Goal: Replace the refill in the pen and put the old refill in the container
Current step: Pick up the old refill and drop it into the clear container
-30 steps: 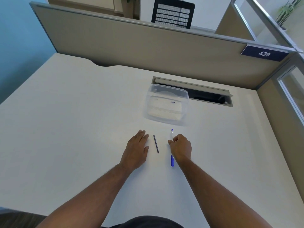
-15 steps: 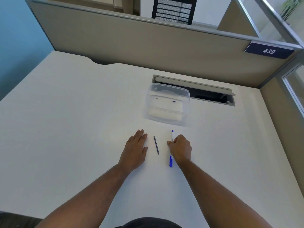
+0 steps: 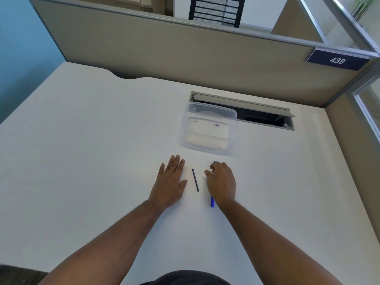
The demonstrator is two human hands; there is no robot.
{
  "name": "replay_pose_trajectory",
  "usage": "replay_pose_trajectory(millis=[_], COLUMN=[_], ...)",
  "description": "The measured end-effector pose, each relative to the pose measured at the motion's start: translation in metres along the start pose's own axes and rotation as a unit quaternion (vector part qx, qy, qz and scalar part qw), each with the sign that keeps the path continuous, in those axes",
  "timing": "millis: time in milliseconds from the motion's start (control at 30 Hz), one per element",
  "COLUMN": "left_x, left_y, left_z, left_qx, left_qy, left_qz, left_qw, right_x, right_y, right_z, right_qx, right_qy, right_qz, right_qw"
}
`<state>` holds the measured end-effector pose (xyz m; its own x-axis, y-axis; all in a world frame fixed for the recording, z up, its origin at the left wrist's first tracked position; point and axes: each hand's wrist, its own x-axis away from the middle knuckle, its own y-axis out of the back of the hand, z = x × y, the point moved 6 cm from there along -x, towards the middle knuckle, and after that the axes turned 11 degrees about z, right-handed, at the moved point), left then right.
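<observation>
A thin dark refill point(image 3: 195, 179) lies loose on the white desk between my hands. My left hand point(image 3: 170, 181) rests flat on the desk left of it, fingers spread, holding nothing. My right hand point(image 3: 221, 183) is curled down over the blue pen point(image 3: 212, 202), which still lies on the desk. Only the pen's blue rear end and a bit of its far tip show past the hand. A clear plastic container point(image 3: 211, 107) stands just beyond both hands, open at the top, with a white base visible inside.
An open cable slot point(image 3: 267, 118) is cut into the desk behind the container. A beige partition point(image 3: 185, 52) with a "439" sign point(image 3: 337, 60) closes the far side, and another panel stands at the right. The desk's front edge is near my body.
My right hand has slid forward over the pen and curled around it, hiding most of the barrel. The left hand and the refill have stayed put.
</observation>
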<state>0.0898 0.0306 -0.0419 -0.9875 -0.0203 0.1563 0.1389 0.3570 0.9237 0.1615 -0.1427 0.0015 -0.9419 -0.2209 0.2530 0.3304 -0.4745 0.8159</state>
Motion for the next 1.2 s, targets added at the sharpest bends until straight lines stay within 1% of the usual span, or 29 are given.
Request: replay_pose_trajectory(millis=[100,200,300,467,600,833,967,1100,1200], left_x=[-0.002,-0.001,0.0,0.004,0.005,0.004,0.004,0.004,0.004], left_y=[-0.004,-0.01,-0.017,-0.02,-0.02,-0.02,-0.021,-0.02,-0.02], left_z=[0.002,0.003,0.004,0.007,0.006,0.007,0.008,0.008,0.007], left_qx=[-0.014,-0.022,-0.035,-0.071,-0.063,-0.07,-0.071,-0.066,-0.067], left_qy=[0.014,0.009,0.01,0.004,0.005,0.009,0.011,0.01,0.011], left_qz=[0.009,0.017,0.025,0.003,-0.012,-0.003,0.0,-0.001,0.0], left_qw=[1.0,1.0,0.999,0.997,0.998,0.997,0.997,0.998,0.998], right_x=[0.001,0.004,0.005,0.003,0.001,-0.004,-0.005,-0.006,-0.014], right_y=[-0.01,-0.021,-0.03,-0.036,-0.038,-0.043,-0.044,-0.035,-0.012], right_z=[0.018,0.027,0.028,0.026,0.027,0.031,0.033,0.035,0.043], right_qx=[0.047,0.063,0.082,0.078,0.071,0.114,0.14,0.125,0.084], right_qy=[0.055,0.076,0.075,0.045,0.026,0.027,0.046,0.105,0.138], right_qz=[0.034,0.064,0.083,0.084,0.086,0.101,0.107,0.09,0.039], right_qw=[0.997,0.993,0.99,0.992,0.993,0.988,0.983,0.983,0.986])
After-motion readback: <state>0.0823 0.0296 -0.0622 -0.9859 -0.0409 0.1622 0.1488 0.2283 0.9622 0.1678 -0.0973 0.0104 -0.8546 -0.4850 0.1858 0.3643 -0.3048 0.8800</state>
